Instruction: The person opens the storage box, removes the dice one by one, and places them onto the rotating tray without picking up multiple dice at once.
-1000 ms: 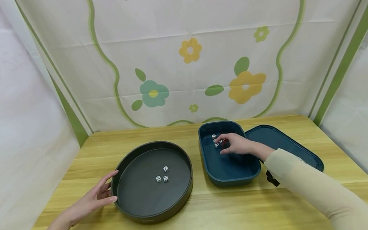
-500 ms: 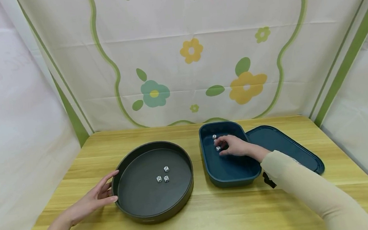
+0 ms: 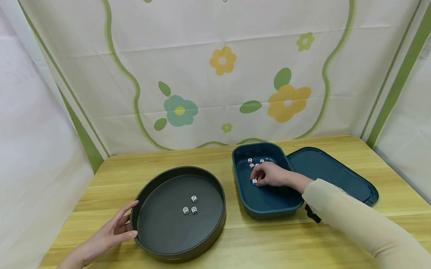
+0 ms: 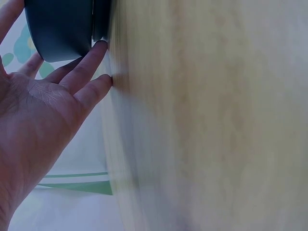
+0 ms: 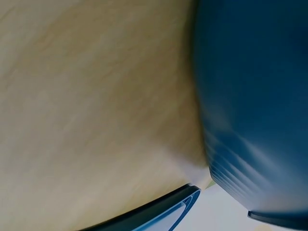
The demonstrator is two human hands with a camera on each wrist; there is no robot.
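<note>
In the head view my left hand (image 3: 107, 237) rests against the left side of a round dark baking pan (image 3: 172, 254), its fingers spread and relaxed. Three white dice (image 3: 194, 210) lie close together inside that pan. Over on the right, my right hand (image 3: 273, 174) reaches into a deep blue rectangular box (image 3: 270, 211). Its thumb and fingers pinch one white die (image 3: 254, 182). Several other dice (image 3: 251, 165) lie at the box's far end, some partly hidden by the hand. The left wrist view shows the left palm (image 4: 38, 110) beside the pan's wall (image 4: 60, 29).
A flat blue lid (image 3: 330, 171) lies on the wooden table (image 3: 249, 255) to the right of the box, partly under the right forearm. A flower-printed white cloth (image 3: 194, 68) hangs behind the table, with white cloth at both sides.
My right hand has drawn slightly toward me inside the box, and a die has come away from the others with its fingertips. The left hand and the pan stay in place.
</note>
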